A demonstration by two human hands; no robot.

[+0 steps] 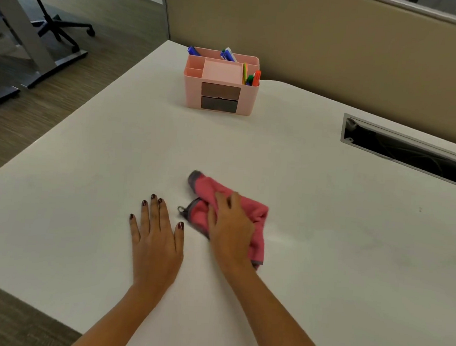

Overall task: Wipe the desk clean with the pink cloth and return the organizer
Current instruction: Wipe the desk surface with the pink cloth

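two hands: left (155, 238) flat, right (231, 227) pressing one pink cloth (256, 215).

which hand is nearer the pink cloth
Right. The right hand lies on top of the pink cloth, pressing it to the desk. The left hand rests flat on the desk beside it, not touching.

Office chair (52, 1) far left on floor; cable slot (411, 153) right.
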